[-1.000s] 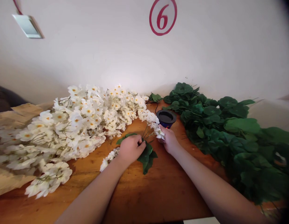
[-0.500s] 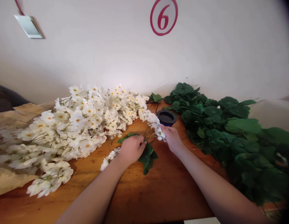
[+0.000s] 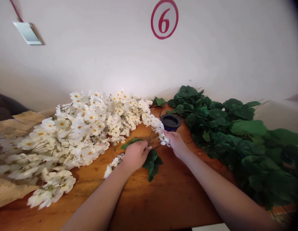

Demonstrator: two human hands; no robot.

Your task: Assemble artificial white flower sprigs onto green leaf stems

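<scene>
My left hand [image 3: 136,155] is closed around the stems of green artificial leaves [image 3: 152,163]; leaf blades stick out on both sides of it. Thin stems run from its fingers up toward white artificial flowers [image 3: 163,138]. Those flowers are pinched at their near end by my right hand [image 3: 175,142], just in front of a black round pot with a blue lower part [image 3: 171,121]. Beside my left wrist lies a small white flower cluster [image 3: 112,165], partly hidden by the forearm.
A large heap of white flowers with yellow centres [image 3: 86,125] covers the left of the wooden table [image 3: 149,205]. Green leaves [image 3: 218,128] are piled along the right. Brown paper [image 3: 14,191] lies at the left edge. A wall [image 3: 103,51] stands behind.
The whole view has shifted slightly, with the wall number a little lower and further left. Both hands keep their grips in nearly the same place.
</scene>
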